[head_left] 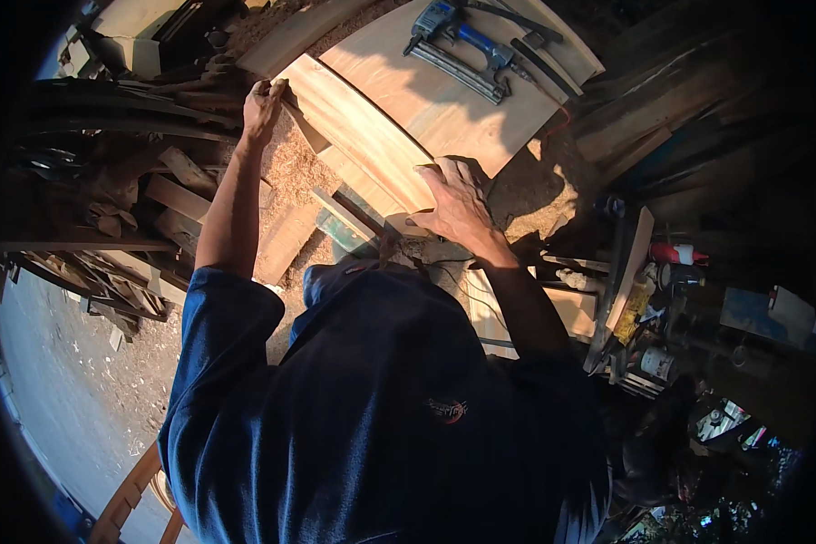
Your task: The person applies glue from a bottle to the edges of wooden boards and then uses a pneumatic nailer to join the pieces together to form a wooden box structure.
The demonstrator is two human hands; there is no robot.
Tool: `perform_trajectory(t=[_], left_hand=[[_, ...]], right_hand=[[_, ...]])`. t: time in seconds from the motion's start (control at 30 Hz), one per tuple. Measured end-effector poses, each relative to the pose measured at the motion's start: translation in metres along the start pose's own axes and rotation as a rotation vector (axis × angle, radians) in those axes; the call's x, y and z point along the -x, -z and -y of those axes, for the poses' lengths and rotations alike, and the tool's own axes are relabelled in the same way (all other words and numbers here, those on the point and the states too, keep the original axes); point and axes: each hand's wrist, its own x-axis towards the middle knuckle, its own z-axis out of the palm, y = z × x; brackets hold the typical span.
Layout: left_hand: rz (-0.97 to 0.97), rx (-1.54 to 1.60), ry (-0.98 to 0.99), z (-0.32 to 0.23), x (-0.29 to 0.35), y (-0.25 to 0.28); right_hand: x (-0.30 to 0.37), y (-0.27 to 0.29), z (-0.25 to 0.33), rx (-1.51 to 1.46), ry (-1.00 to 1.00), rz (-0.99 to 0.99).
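Note:
A long, pale wooden board (358,127) lies slantwise in front of me, from far left to near right. My left hand (262,107) is closed around its far left corner. At the other end, my right hand (460,207) grips the board, with the fingers over the top and the thumb toward the near side. Just beyond the board is a wide wooden panel (408,77). A blue and grey nail gun (462,50) rests on this panel, well away from both hands. The undersides of my hands are hidden.
Sawdust (290,159) covers the ground below the board. Offcuts (186,204) are piled at the left, and a short wood strip (343,215) lies near my body. A red bottle (678,254) and other clutter stand at the right. A dark hose (517,23) runs near the nail gun.

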Motion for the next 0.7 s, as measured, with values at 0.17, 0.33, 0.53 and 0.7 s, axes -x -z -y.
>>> perform_trajectory(t=[0.17,0.33,0.53,0.7], left_hand=[[-0.125,-0.399,-0.247,0.003,-0.019,0.041],[0.372,-0.781,-0.877,-0.104,0.065,-0.057],[0.923,-1.169,-0.925,-0.123,0.13,-0.099],[0.901,-1.136,-0.982,-0.118,0.147,-0.117]], right_hand=[[-0.014,0.001,0.005,-0.007,0.021,0.05],[0.002,0.039,-0.033,-0.089,-0.29,0.103],[0.048,0.136,-0.106,-0.003,-0.546,-0.041],[0.075,0.089,-0.098,-0.175,-0.398,-0.051]])
